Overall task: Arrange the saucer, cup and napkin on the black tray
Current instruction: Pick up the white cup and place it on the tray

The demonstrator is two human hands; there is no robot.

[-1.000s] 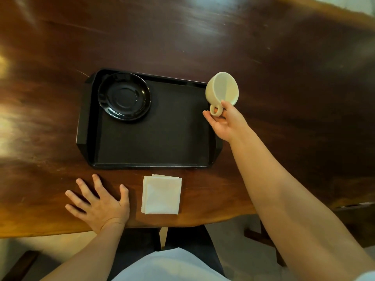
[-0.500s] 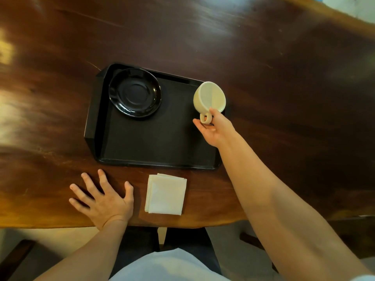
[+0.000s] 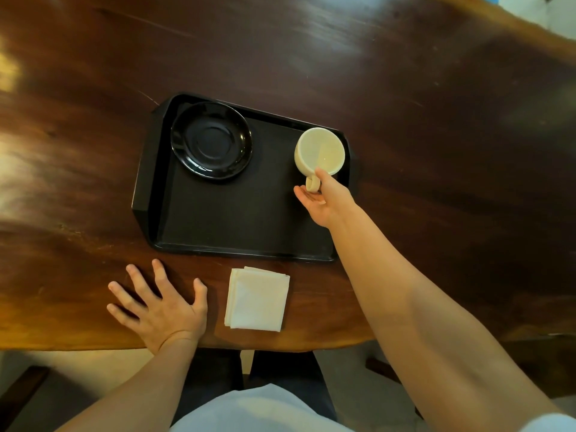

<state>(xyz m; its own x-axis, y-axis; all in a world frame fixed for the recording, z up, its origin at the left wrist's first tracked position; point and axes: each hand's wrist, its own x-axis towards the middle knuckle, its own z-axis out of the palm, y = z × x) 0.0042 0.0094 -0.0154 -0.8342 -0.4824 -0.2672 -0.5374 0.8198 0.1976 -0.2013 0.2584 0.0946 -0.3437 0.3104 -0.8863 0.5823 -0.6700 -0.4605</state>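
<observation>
Our right hand pinches the cup by its handle at the tray's far-right rim; our left hand rests splayed, grip released, on the bench.

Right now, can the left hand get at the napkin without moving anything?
Probably yes. The left hand lies flat on the table just beside the napkin, with nothing between them.

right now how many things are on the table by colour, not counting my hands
black: 2, the tray and the saucer lying on it
cream: 1, the cup, held by its handle in the right hand over the tray's far right corner
white: 1, the folded napkin on the table near the tray
total: 4
</observation>
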